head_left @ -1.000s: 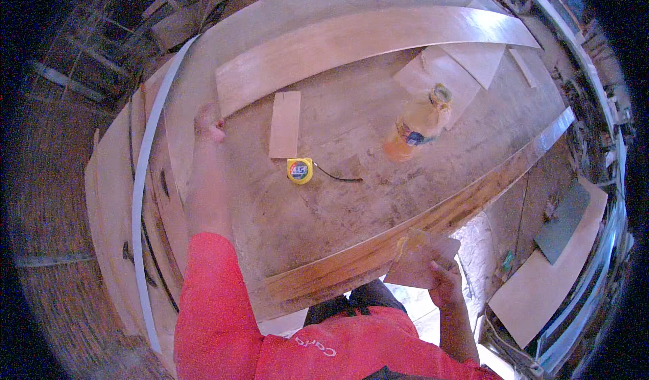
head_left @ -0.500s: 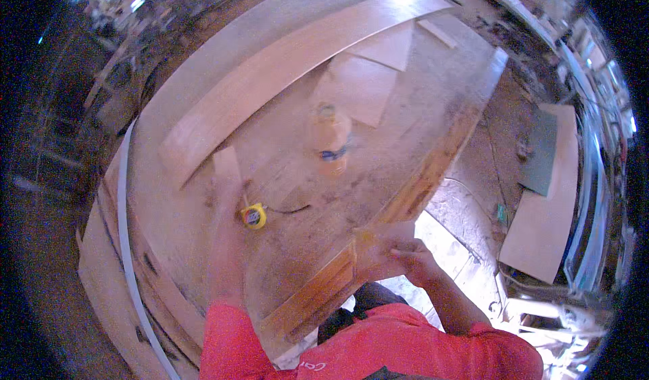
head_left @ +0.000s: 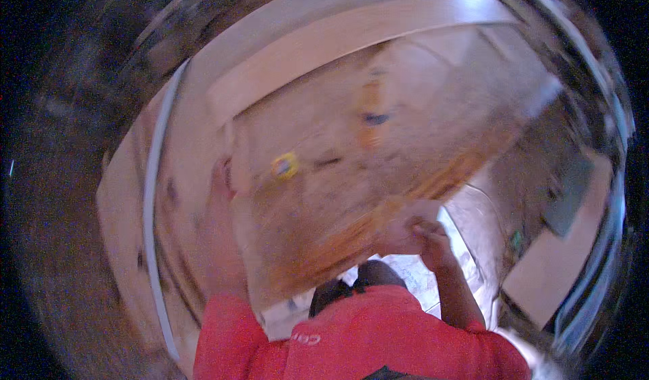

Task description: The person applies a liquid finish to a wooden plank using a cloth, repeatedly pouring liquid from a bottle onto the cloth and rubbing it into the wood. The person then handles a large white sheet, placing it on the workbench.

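At the near edge of the table, my right hand (head_left: 429, 235) is closed with its thumb against a thin pale sheet (head_left: 400, 228), probably veneer or thin board. My left hand (head_left: 226, 177) is over the left part of the table, smeared by motion. Just beyond its fingers shows a narrow pale strip (head_left: 228, 135); whether the hand grips it is unclear. A yellow tape measure (head_left: 284, 166) lies to the right of that hand. Farther off is a blurred orange object (head_left: 371, 113) with a dark band.
A long curved pale board (head_left: 338, 32) spans the far side of the table. Pale sheets (head_left: 433, 59) lie at the back. An orange-brown wooden edge (head_left: 338, 245) runs along the near side. To the right rest a pale panel (head_left: 558, 265) and a green-grey sheet (head_left: 571, 194).
The whole view has shifted, so the table items appear farther right and mostly higher. My right hand keeps its hold on the pale sheet. The left hand remains near the pale strip.
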Available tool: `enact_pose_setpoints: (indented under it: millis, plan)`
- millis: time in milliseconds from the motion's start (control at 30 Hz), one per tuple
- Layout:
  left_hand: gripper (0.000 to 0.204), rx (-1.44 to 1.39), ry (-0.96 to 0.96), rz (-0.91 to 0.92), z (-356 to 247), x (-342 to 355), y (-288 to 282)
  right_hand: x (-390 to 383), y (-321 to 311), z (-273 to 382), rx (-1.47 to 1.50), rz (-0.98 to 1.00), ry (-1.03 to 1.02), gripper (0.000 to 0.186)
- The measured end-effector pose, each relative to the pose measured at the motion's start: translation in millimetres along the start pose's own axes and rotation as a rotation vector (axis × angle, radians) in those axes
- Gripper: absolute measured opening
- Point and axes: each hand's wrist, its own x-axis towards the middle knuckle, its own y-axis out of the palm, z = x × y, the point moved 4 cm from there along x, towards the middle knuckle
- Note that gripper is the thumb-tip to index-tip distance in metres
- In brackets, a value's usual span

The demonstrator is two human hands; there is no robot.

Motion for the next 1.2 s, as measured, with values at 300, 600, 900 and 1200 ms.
enact_pose_setpoints:
  millis: [300,600,900,1200]
  plan:
    - [0.064,-0.700,-0.059,0.436,24.0,-134.4,12.5,-13.1,19.8,-11.2,0.060,0.040,-0.021,0.034]
    - [0.073,-0.788,0.135,0.412,-26.2,-282.7,38.8,-30.1,49.5,-26.4,-0.283,0.090,-0.085,0.043]
    - [0.072,-0.647,0.286,0.141,-28.1,-399.8,-42.1,-65.5,106.8,-76.1,-0.129,0.147,-0.027,0.045]
    - [0.078,-0.595,0.351,-0.283,-7.0,-466.2,-64.9,-118.6,259.4,-107.9,-0.498,0.332,0.022,0.039]
